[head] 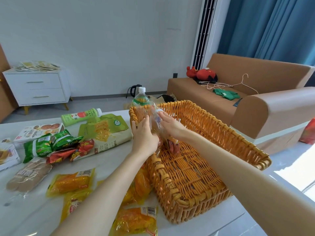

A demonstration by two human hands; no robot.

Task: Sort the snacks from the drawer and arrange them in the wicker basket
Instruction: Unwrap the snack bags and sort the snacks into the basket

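Fingers of my left hand, held together, are curling round a clear sausage packet. My right hand is pressing straight, closed fingers against its other side, inside the wicker basket's far left corner.

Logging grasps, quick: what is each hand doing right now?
Left hand: grips the clear crinkly plastic snack packet over the orange wicker basket.
Right hand: open, straight fingers resting on that packet.
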